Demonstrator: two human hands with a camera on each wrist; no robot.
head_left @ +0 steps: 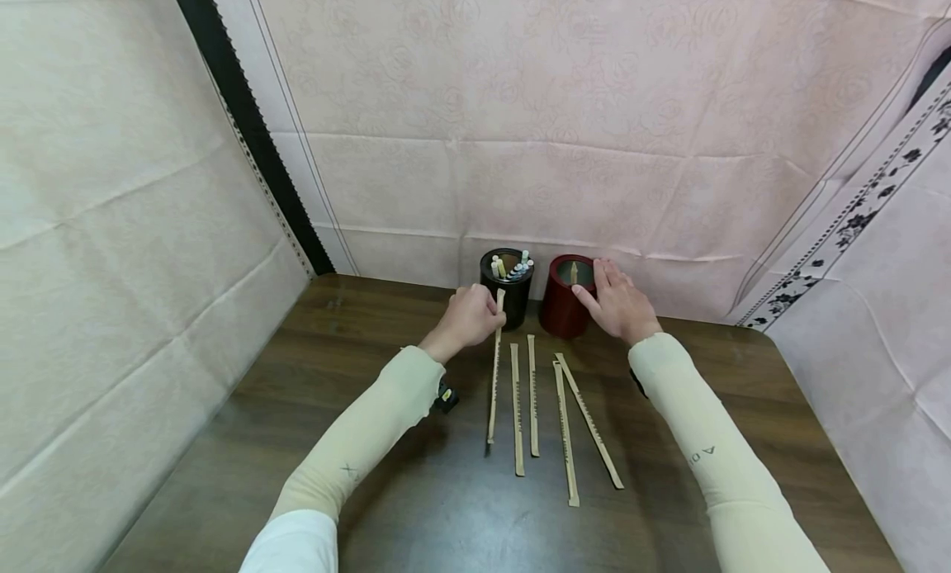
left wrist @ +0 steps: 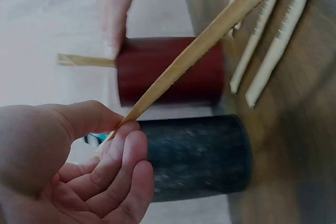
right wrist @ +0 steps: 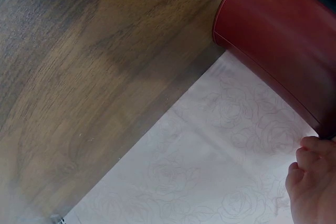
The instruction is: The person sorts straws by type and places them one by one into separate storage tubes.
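Observation:
My left hand pinches a long paper-wrapped stick near its upper end, in front of the black cup. In the left wrist view, thumb and fingertips meet on the stick, which slants across the red cup. Several white and striped sticks stand inside the black cup. My right hand holds the red cup's rim from the right, thumb at the front and fingers farther back. One wrapped stick stands in the red cup, its lower part hidden.
Several more wrapped sticks, such as the rightmost stick, lie lengthwise on the wooden table. A small black item shows beside my left sleeve. Pale patterned cloth hangs right behind the cups and along both sides.

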